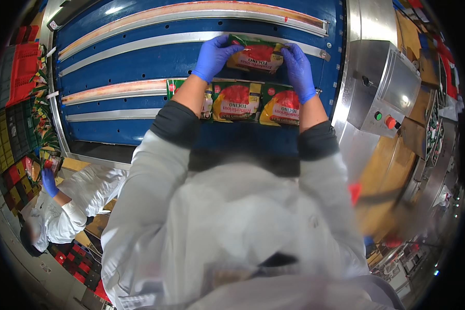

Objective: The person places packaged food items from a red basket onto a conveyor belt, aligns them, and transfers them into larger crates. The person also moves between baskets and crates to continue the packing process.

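My left hand (pixel 214 58), in a blue glove, pinches the left end of a green and red food pouch (pixel 258 58). My right hand (pixel 298 70), also gloved in blue, grips the pouch's right end, holding it over the blue machine bed (pixel 129 64). Below it, several similar pouches (pixel 235 101) lie side by side along a metal sealing bar (pixel 113 90); some are partly hidden behind my forearms.
A steel control box (pixel 377 88) with green and red buttons stands at the right. Coloured crates (pixel 23 67) and a pile of pouches (pixel 41 106) line the left. A co-worker (pixel 62 222) in white, lower left, holds a pouch in a blue-gloved hand (pixel 49 181).
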Motion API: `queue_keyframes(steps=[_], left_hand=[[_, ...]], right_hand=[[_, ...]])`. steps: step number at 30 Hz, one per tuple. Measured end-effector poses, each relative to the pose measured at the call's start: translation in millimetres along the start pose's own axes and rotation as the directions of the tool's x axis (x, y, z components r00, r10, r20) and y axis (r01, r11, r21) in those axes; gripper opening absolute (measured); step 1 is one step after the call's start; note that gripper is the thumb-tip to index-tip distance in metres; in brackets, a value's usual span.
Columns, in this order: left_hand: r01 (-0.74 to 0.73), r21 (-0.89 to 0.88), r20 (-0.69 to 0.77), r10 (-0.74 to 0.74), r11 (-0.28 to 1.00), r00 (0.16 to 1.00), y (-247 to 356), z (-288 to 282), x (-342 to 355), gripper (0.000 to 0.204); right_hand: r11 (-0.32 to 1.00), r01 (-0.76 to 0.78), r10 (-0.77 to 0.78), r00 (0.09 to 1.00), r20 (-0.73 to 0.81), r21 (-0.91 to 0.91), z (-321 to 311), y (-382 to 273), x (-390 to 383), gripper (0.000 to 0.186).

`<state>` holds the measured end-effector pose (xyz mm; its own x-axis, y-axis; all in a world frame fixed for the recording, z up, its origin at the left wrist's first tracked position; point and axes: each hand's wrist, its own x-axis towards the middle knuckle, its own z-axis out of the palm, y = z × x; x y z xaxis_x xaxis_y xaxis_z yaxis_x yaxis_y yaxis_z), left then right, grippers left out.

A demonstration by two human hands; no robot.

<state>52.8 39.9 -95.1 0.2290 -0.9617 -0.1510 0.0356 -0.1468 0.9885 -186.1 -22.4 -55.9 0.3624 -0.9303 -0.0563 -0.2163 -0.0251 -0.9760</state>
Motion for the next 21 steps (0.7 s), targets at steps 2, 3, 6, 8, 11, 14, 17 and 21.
queue_keyframes(steps=[2, 3, 6, 8, 11, 14, 17, 21], left_hand=[[-0.036, 0.189, -0.186, 0.072, 0.981, 0.980, -0.9, 0.7, 17.6, 0.050], [-0.121, 0.301, -0.294, 0.213, 0.946, 0.932, -1.5, 5.0, 26.7, 0.033], [-0.032, 0.549, -0.234, 0.191, 0.835, 0.953, 50.2, 11.4, 48.0, 0.033], [-0.084, 0.658, -0.264, 0.334, 0.748, 0.905, 49.0, 9.2, 64.9, 0.039], [-0.034, 0.833, -0.243, 0.422, 0.551, 0.873, 46.4, 6.5, 85.9, 0.041], [-0.087, 0.911, -0.235, 0.682, 0.403, 0.692, 44.7, 6.5, 86.6, 0.035], [-0.544, 0.801, 0.213, 0.729, 0.251, 0.651, 47.5, 31.7, 78.4, 0.041], [-0.537, 0.843, 0.405, 0.620, 0.032, 0.672, 20.2, 41.5, 85.3, 0.058]], right_hand=[[0.987, 0.074, -0.084, 0.995, -0.057, -0.145, 3.1, -3.7, 21.0, 0.019], [0.970, 0.108, -0.128, 0.989, -0.080, -0.218, 5.3, -5.7, 33.8, 0.017], [0.869, 0.085, -0.191, 0.966, -0.173, -0.488, 9.0, -5.5, 71.5, 0.017], [0.690, 0.087, -0.307, 0.934, -0.181, -0.719, 18.0, -8.6, 92.1, 0.017], [0.474, 0.140, -0.503, 0.853, -0.137, -0.869, 24.8, -5.9, 114.0, 0.013], [0.452, 0.086, -0.471, 0.868, -0.156, -0.888, 29.3, -6.2, 114.0, 0.015], [0.395, 0.029, -0.397, 0.907, -0.142, -0.918, 29.2, -12.6, 110.2, 0.019], [0.654, 0.083, -0.418, 0.868, -0.267, -0.752, 18.9, -5.4, 104.4, 0.033]])
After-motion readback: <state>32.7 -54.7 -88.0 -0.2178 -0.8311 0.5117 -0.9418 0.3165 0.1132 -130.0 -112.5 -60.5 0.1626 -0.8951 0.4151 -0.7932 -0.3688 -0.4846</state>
